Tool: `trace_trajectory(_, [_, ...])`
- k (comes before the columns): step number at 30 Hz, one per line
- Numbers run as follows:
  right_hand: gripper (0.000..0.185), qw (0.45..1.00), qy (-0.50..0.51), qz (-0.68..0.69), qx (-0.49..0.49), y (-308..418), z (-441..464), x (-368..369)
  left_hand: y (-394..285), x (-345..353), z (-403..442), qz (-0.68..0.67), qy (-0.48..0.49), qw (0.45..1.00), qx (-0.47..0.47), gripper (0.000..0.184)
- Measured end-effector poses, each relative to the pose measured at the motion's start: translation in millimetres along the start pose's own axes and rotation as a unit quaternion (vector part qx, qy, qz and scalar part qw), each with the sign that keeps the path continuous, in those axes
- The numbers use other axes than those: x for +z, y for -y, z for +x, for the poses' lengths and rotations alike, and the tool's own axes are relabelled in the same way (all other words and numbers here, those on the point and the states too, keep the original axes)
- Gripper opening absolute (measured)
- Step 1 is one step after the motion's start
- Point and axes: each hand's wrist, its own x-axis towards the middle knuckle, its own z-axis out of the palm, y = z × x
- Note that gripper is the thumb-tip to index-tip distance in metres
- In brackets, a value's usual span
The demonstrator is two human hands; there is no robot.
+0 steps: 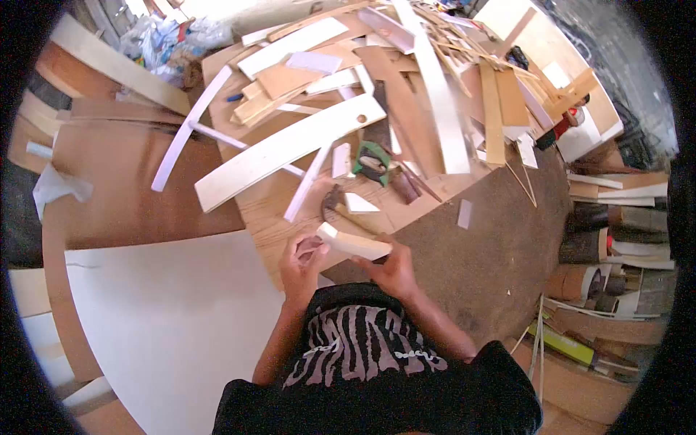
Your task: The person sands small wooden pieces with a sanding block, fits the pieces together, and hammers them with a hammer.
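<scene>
A short, pale wooden block [359,244] with a white piece at its left end is held in front of my chest. My right hand [394,270] is closed around its right end. My left hand [304,255] is closed, its fingers curled at the white end; whether they also pinch something small I cannot tell. Just beyond the block lies a claw hammer [335,203], its wooden handle pointing towards my hands. Farther off is a handsaw [371,165] with a green handle, its dark blade pointing away from me.
Offcuts and long strips cover the wooden worktable [268,217], including a white board [290,148] with a round hole. A large white sheet [174,326] lies at my left. Brown floor [471,246] shows at the right, beside stacked boards and a yellow-green level-like tool [562,342].
</scene>
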Motion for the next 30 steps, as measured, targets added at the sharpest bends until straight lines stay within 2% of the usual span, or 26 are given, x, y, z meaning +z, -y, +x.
trace_trajectory(1, [0.031,0.987,0.002,-0.159,-0.001,5,-5,-13,7,15,-8,-0.047,-0.007,0.996,-0.071,0.038])
trace_trajectory(2, [0.027,0.982,-0.023,-0.186,-0.007,-10,-7,-20,11,32,-17,-0.043,0.000,0.997,-0.070,0.038])
trace_trajectory(3, [0.027,0.984,-0.030,-0.178,-0.003,-18,-13,-31,14,50,-27,-0.118,0.003,0.985,-0.123,0.039])
trace_trajectory(4, [0.026,0.980,-0.047,-0.188,-0.051,-22,-18,-42,13,65,-34,-0.191,0.007,0.965,-0.177,0.041])
trace_trajectory(5, [0.024,0.973,-0.067,-0.198,-0.096,-26,-25,-53,10,82,-40,-0.180,0.019,0.967,-0.181,0.041])
trace_trajectory(6, [0.024,0.975,-0.077,-0.190,-0.084,-32,-33,-66,3,99,-49,-0.206,0.062,0.956,-0.201,0.040])
trace_trajectory(7, [0.024,0.974,-0.080,-0.179,-0.111,-37,-39,-80,-1,115,-58,-0.234,0.103,0.941,-0.221,0.039])
trace_trajectory(9, [0.023,0.971,-0.095,-0.167,-0.142,-45,-48,-109,-1,149,-67,-0.192,0.133,0.946,-0.227,0.037])
trace_trajectory(11, [0.023,0.976,-0.083,-0.178,-0.095,-53,-57,-135,-12,181,-74,-0.202,0.116,0.934,-0.270,0.037])
trace_trajectory(15, [0.024,0.976,-0.070,-0.187,-0.093,-82,-67,-181,-4,223,-85,-0.232,0.120,0.918,-0.299,0.039])
trace_trajectory(17, [0.031,0.986,-0.002,-0.160,-0.045,-87,-66,-200,-14,236,-80,-0.244,0.119,0.903,-0.333,0.040])
trace_trajectory(21, [0.038,0.993,0.037,-0.108,-0.010,-85,-53,-235,7,258,-55,-0.227,0.140,0.912,-0.312,0.040])
trace_trajectory(23, [0.040,0.992,0.068,-0.096,0.046,-94,-38,-256,10,275,-33,-0.219,0.099,0.915,-0.324,0.030])
trace_trajectory(25, [0.038,0.993,0.037,-0.100,0.051,-91,-28,-277,19,294,-7,-0.226,0.100,0.913,-0.326,0.027])
trace_trajectory(27, [0.035,0.985,-0.030,-0.142,0.092,-102,-21,-294,22,315,16,-0.233,0.130,0.901,-0.341,0.028])
trace_trajectory(30, [0.033,0.974,-0.077,-0.155,0.145,-104,-7,-329,19,351,47,-0.229,0.188,0.890,-0.345,0.031])
